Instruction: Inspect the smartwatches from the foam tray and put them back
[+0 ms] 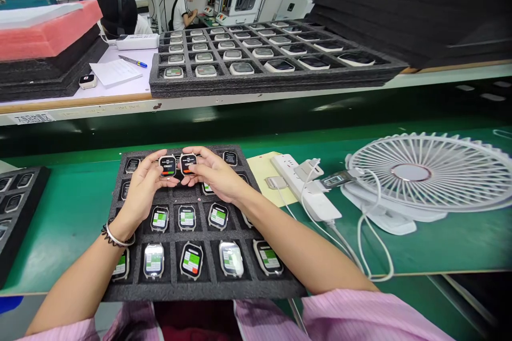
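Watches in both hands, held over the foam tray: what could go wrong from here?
1. The left hand and right hand each pinch one unit by the fingertips. The left watch and right watch sit side by side, nearly touching, so they could knock together or slip onto the units below.
2. The bracelet on the left wrist hangs just above filled pockets of the foam tray and might scrape a screen.
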The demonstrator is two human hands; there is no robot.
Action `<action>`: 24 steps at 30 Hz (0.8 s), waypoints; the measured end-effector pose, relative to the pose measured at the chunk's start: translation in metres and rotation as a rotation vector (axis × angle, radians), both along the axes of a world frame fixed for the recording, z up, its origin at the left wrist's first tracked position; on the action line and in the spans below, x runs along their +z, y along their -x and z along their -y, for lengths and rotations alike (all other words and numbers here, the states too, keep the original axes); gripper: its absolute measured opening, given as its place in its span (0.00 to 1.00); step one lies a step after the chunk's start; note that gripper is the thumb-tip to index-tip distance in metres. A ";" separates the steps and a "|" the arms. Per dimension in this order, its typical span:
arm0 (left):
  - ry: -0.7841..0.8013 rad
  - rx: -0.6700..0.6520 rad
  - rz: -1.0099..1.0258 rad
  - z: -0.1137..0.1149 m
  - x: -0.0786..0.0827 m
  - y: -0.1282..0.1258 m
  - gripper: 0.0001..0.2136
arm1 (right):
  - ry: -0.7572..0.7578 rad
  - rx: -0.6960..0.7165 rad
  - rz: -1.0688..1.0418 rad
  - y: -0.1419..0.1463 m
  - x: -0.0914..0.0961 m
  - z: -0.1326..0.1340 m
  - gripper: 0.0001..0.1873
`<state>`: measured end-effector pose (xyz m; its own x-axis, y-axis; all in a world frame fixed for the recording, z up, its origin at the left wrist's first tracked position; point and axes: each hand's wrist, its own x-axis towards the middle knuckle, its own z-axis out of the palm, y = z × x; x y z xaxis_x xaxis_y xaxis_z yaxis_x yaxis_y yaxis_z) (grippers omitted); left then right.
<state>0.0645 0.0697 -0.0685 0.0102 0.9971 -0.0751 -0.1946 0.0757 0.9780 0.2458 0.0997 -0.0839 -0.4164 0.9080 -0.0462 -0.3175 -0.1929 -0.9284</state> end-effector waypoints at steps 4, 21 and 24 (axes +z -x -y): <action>0.009 -0.006 -0.017 0.000 -0.001 0.001 0.21 | 0.024 -0.006 0.001 0.000 -0.001 -0.001 0.14; -0.114 -0.042 -0.195 -0.004 -0.008 0.002 0.26 | -0.091 0.034 0.009 0.000 -0.009 -0.004 0.30; -0.079 -0.111 -0.243 -0.006 -0.006 0.010 0.27 | -0.149 0.070 0.043 0.000 -0.013 -0.005 0.33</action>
<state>0.0542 0.0761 -0.0741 0.1109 0.9938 -0.0109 0.0515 0.0052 0.9987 0.2455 0.1045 -0.0974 -0.4790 0.8752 0.0672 -0.2672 -0.0724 -0.9609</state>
